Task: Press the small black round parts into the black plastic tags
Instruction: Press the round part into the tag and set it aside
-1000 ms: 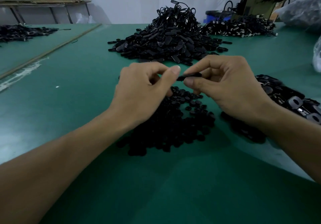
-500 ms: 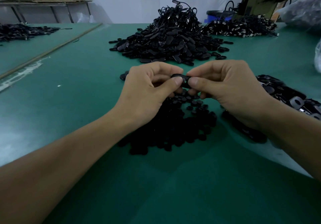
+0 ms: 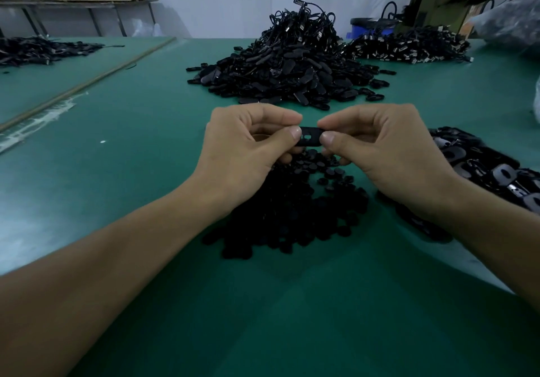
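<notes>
Left hand (image 3: 242,154) and right hand (image 3: 380,154) each pinch one end of a tag (image 3: 310,137) held above the round-parts pile (image 3: 292,201) mid-counter; uneven thumb pressure could pop the part out.

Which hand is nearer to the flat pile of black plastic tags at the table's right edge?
Right. The right hand is just left of the tag pile; the left hand is farther left, beyond the pinched black tag.

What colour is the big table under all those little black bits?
Green. The table has a dark green top, seen best in the head view, the only view here.
</notes>
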A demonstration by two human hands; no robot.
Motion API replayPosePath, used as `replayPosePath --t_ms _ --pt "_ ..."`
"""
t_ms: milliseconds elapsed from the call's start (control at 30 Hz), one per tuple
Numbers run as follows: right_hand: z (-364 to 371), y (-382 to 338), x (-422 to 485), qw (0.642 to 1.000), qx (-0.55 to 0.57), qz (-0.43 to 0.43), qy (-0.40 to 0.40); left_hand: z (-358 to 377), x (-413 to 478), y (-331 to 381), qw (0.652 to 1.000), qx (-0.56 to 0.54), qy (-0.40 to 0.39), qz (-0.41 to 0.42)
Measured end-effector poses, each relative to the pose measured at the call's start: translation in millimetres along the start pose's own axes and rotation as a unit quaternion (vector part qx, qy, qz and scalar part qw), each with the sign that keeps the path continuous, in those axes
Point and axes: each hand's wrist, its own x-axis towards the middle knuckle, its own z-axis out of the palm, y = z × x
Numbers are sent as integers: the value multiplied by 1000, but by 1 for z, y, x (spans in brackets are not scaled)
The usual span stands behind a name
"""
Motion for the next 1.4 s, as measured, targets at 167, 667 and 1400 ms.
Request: replayPosePath --t_ms 167,667,1400 --pt "2 1 -1 956 -274 -47 -98 -2 2 -2 999 15 46 3" --pt "16 -1 3 945 -298 -38 -128 2 2 -6 997 25 67 -18" --pt "7 -6 1 948 -293 -29 -119 0 1 -9 997 30 74 -24"
